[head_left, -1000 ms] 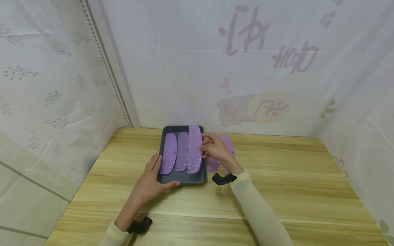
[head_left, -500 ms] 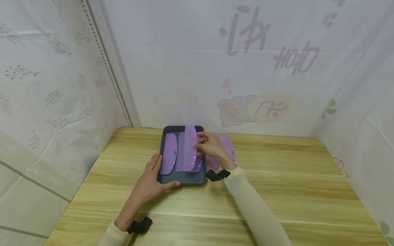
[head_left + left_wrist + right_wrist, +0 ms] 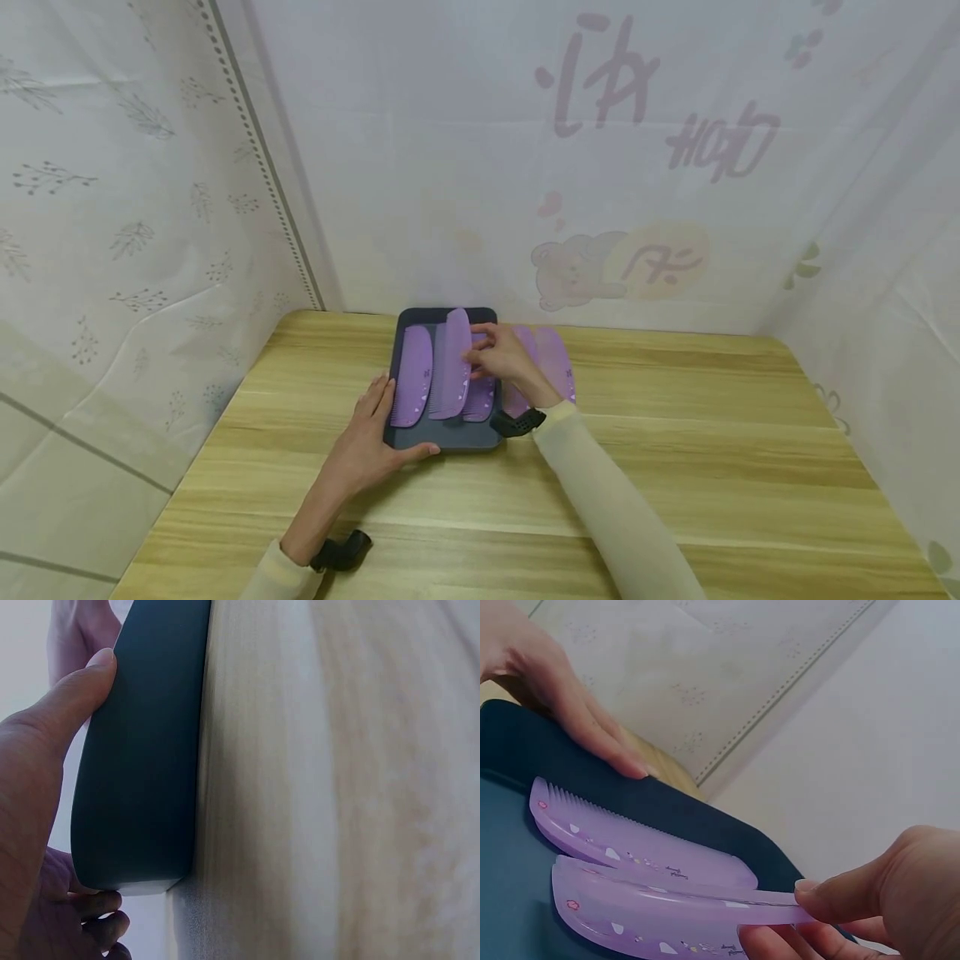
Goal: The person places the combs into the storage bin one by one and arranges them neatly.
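Observation:
A dark tray (image 3: 450, 435) lies on the table with several purple combs in it. My left hand (image 3: 367, 429) rests at its near left corner, thumb along the front wall and fingers along the left side. My right hand (image 3: 498, 354) pinches one comb (image 3: 459, 354) by its back edge, thumb opposite the fingers, as the right wrist view shows. This comb overlaps a comb (image 3: 438, 367) lying in the middle of the tray. To its left lies another comb (image 3: 411, 375); to its right, a comb (image 3: 478, 404) is partly hidden by my right hand.
On the table right of the tray lie more purple combs (image 3: 555, 362), partly covered by my right hand and wrist. The wooden table (image 3: 712, 450) meets a printed curtain (image 3: 420, 208) at the back. Black wrist-worn devices (image 3: 517, 422) sit at both wrists.
My right hand has carried the pinched comb left, from over the right-hand comb in the tray to over the middle one, and slightly lower. My left hand has stayed at the tray's corner.

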Available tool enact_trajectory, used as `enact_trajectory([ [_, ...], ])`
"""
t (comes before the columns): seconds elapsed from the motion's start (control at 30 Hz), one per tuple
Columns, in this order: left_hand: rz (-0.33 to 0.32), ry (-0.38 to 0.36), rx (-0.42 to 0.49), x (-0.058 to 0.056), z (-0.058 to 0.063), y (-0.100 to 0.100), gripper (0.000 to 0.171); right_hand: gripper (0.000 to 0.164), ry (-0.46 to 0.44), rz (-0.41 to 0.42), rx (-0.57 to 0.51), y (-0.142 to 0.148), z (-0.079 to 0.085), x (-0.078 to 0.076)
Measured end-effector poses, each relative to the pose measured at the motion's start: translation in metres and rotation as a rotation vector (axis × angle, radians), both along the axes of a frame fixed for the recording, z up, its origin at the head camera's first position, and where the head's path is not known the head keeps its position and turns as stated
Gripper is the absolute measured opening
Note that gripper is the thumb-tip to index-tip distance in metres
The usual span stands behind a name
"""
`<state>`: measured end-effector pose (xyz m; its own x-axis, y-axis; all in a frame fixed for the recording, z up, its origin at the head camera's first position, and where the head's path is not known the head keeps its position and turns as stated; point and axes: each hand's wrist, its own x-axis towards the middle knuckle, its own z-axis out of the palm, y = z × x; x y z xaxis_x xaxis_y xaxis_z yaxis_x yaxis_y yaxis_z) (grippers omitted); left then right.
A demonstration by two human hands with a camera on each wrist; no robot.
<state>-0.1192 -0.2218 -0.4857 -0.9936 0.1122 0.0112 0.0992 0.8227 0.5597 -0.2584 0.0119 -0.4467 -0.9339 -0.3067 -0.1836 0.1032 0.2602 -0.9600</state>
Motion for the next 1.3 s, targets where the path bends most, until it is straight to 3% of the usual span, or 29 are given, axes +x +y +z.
enact_trajectory([
  [0.4,0.002,-0.006,0.008,0.001,0.001,0.0,0.134,0.057,0.039,0.002,0.044,-0.01,-0.003,-0.001],
  [0.8,0.001,0.002,0.008,0.001,0.0,-0.001,0.135,0.054,0.097,-0.065,0.065,-0.01,-0.005,0.003],
  [1.3,0.002,-0.012,0.012,0.001,0.0,-0.002,0.135,0.057,0.257,-0.019,0.165,0.011,0.004,0.011],
])
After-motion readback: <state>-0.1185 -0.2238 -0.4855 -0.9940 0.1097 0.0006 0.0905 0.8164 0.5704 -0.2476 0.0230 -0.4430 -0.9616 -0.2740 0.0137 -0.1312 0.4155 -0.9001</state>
